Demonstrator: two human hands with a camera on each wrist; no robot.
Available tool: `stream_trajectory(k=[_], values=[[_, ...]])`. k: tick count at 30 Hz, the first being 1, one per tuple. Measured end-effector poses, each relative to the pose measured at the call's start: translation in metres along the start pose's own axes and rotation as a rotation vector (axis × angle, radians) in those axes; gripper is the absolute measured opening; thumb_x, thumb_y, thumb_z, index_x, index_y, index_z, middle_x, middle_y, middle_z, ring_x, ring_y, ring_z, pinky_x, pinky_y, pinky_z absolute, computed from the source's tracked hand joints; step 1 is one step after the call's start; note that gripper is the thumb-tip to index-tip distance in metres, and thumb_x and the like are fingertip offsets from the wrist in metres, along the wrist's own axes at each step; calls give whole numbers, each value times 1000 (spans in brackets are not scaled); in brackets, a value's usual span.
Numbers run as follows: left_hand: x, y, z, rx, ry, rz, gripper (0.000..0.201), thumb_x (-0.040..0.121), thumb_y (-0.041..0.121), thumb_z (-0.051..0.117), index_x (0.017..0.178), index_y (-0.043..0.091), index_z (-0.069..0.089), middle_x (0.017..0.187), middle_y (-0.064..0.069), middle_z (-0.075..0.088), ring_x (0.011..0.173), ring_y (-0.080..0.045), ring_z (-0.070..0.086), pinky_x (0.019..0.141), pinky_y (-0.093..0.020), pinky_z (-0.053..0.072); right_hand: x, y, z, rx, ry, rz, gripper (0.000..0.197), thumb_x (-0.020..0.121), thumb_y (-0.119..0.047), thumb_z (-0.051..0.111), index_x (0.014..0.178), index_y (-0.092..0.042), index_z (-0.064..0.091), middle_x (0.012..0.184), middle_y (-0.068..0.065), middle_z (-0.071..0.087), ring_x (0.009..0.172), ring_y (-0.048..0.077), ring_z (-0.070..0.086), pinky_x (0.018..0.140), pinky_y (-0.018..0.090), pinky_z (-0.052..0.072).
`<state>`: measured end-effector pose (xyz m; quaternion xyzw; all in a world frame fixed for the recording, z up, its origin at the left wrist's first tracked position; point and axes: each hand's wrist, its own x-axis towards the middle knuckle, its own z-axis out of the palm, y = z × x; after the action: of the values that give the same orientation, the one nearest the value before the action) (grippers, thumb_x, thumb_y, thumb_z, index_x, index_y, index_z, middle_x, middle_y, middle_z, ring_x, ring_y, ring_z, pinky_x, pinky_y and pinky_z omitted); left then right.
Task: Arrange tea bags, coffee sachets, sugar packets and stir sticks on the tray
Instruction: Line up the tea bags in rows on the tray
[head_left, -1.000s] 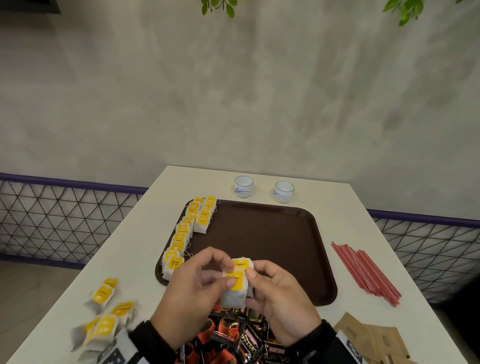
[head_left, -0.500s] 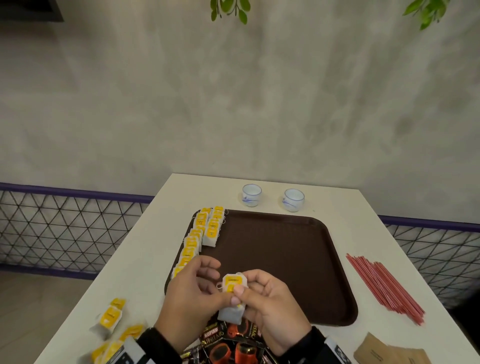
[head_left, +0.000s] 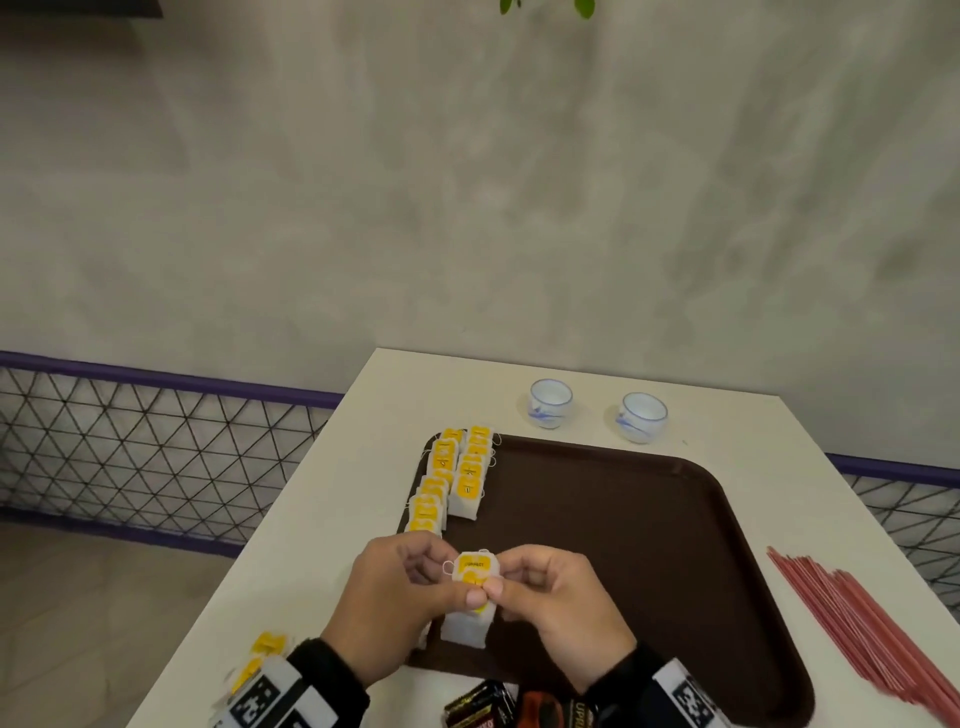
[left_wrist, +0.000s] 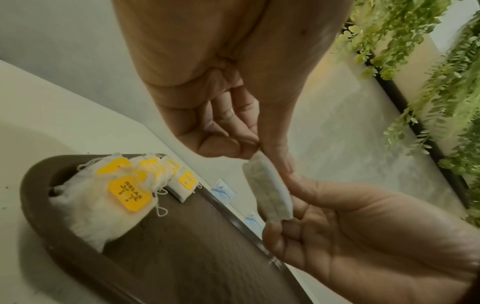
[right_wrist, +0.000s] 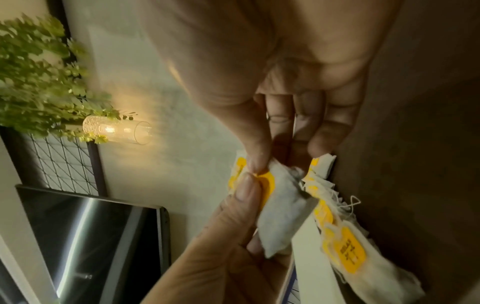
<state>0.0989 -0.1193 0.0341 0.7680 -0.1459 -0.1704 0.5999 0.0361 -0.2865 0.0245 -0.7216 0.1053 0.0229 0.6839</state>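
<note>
A: From the head view, what does the tea bag (head_left: 470, 597) look like?
B: A white pouch with a yellow tag on its upper face and a loop of string at the top. It hangs upright over the near-left part of the brown tray (head_left: 649, 545).
A: And what's in the tray?
B: Two rows of tea bags (head_left: 452, 478) with yellow tags run along its left edge. Red stir sticks (head_left: 857, 623) lie on the table to its right, two small cups (head_left: 550, 402) stand beyond it, dark coffee sachets (head_left: 483, 706) sit at the near edge, and loose tea bags (head_left: 260, 657) lie at the near left.
A: The hands?
B: The left hand (head_left: 384, 608) and right hand (head_left: 561, 603) meet at the bag, thumbs pressed on the tag, fingers curled behind.
A: The left wrist view?
B: The bag (left_wrist: 267, 193) shows edge-on, pinched at the top by the left hand (left_wrist: 228, 92) and at the bottom by the right hand (left_wrist: 363, 236), above the tray (left_wrist: 194, 257).
A: The right wrist view?
B: Both thumbs clamp the yellow tag against the pouch (right_wrist: 280, 207); the right hand (right_wrist: 285, 82) is above, the left hand (right_wrist: 215, 257) below.
</note>
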Motion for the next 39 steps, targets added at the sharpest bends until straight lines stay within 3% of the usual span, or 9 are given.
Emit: stream_trajectory(k=[4, 8, 13, 17, 24, 29, 33, 35, 39], values=[[11, -1, -15, 11, 82, -9, 25, 59, 23, 86, 79, 16, 72, 77, -4, 72, 73, -17, 68, 68, -24, 54, 35, 4, -2, -81, 113, 5, 7, 85, -9, 70, 89, -13, 74, 87, 12, 75, 74, 17, 63, 64, 25, 50], [6, -11, -53, 4, 260, -4, 8, 74, 16, 78, 80, 16, 72, 78, -7, 71, 65, -13, 66, 58, -21, 51, 92, 15, -6, -161, 266, 84, 7, 86, -9, 70, 84, -16, 70, 86, 7, 73, 73, 12, 63, 62, 23, 49], [-19, -42, -100, -9, 391, -93, 8, 78, 5, 72, 85, 7, 69, 71, -8, 68, 61, -19, 64, 61, -31, 46, 136, 33, 4, -281, 328, 129, 19, 83, -11, 73, 72, -25, 64, 76, -1, 67, 70, 12, 62, 77, 32, 56], [-33, -58, -121, 50, 452, -120, 9, 77, 1, 72, 84, 6, 68, 77, -18, 68, 64, -28, 64, 46, -16, 46, 148, 36, 13, -328, 332, 129, 23, 80, -12, 77, 72, -27, 62, 76, -4, 66, 79, 14, 64, 83, 29, 54], [-39, -77, -131, 98, 429, -149, 11, 76, 0, 74, 81, 9, 70, 64, -12, 69, 69, -34, 66, 41, -12, 43, 149, 39, 22, -355, 434, 84, 17, 84, 0, 67, 84, -16, 61, 77, -1, 62, 57, 0, 56, 50, 11, 45], [-42, -70, -134, 92, 420, -134, 10, 76, 1, 73, 81, 9, 70, 66, -12, 69, 68, -33, 64, 43, -13, 43, 143, 34, 28, -332, 460, 115, 26, 79, -2, 74, 82, -20, 56, 78, 8, 65, 74, 23, 66, 72, 33, 58], [-47, -61, -140, 198, 368, -98, 12, 76, 2, 75, 79, 13, 70, 69, -7, 70, 65, -27, 66, 50, -12, 47, 132, 18, 22, -391, 498, 84, 21, 82, -6, 70, 93, -17, 55, 74, -3, 55, 66, 7, 53, 57, 15, 41], [-55, -65, -145, 341, 281, -124, 17, 73, 8, 79, 76, 23, 71, 72, 4, 71, 65, -18, 66, 54, -13, 47, 117, 8, 27, -399, 479, 43, 20, 84, -5, 67, 96, -18, 56, 76, -3, 56, 68, 10, 54, 55, 13, 37], [-77, -76, -145, 647, -5, -221, 40, 57, 37, 85, 80, 60, 63, 84, 26, 66, 70, 4, 61, 66, -17, 48, 69, -1, 62, -448, 264, -19, 17, 86, -11, 65, 95, -23, 57, 75, -4, 57, 66, 9, 54, 61, 19, 46]])
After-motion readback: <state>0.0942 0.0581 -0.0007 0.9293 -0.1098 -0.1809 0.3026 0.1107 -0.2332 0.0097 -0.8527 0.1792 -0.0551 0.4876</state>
